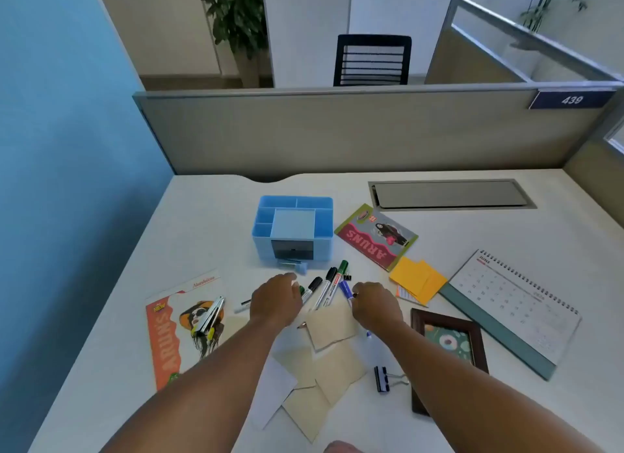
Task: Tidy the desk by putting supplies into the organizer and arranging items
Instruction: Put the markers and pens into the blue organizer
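Far left on white desk [189, 223]: orange-and-white "ARUN'S" leaflet [175, 327], silver clip-like tool with yellow tips [211, 316] lying across it. Just right, white marker [243, 305] flat on desk, partly under left hand [275, 299]. Left hand knuckles up, fingers curled down over marker cluster [324, 287]; actual grasp hidden, cannot tell. Behind hands: pale blue plastic desk organizer [293, 228], compartments open at top, small drawer in front. Markers with black, green and blue caps fanned between both hands, lower ends on beige paper pieces [332, 327]. Right hand [374, 304] fingers pinching blue-capped marker [346, 290]. Further right: yellow-orange sticky notes [417, 277], black binder clip [381, 378], dark brown picture frame [447, 343], spiral desk calendar [513, 304].
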Action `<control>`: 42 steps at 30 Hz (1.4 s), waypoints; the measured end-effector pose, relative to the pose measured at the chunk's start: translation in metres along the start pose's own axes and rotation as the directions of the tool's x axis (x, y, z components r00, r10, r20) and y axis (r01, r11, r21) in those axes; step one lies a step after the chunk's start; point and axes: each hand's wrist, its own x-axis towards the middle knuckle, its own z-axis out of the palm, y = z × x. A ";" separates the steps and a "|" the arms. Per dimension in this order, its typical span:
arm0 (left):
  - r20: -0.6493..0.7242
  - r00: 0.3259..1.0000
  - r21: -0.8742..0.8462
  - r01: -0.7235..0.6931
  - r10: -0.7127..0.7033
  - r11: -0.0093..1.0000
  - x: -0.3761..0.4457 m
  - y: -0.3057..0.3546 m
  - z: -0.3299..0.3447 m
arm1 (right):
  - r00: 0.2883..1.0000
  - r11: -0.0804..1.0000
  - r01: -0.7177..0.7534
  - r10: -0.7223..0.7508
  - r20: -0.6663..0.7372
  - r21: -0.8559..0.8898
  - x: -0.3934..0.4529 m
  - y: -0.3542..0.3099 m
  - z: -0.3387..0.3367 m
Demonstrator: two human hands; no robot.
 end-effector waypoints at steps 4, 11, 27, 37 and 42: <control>0.071 0.997 -0.045 0.019 -0.016 0.999 0.001 -0.002 0.015 | 0.992 0.993 -0.103 0.099 0.079 0.049 0.001 0.006 0.007; 0.120 0.993 0.012 0.004 -0.006 1.000 -0.005 -0.011 0.045 | 0.986 0.989 -0.129 0.121 0.115 0.070 0.007 0.007 0.022; -0.078 0.968 -0.009 -0.238 0.237 0.971 -0.046 -0.013 0.092 | 0.979 0.906 -0.200 0.204 0.028 0.373 0.019 0.001 0.028; -0.109 0.985 -0.060 -0.144 0.137 0.988 -0.021 -0.022 0.077 | 0.982 0.702 0.009 0.126 -0.138 0.712 0.056 -0.028 -0.003; -0.083 0.991 -0.064 -0.106 0.101 0.992 -0.004 -0.029 0.077 | 0.965 0.689 0.161 0.042 -0.260 0.707 0.075 -0.049 -0.024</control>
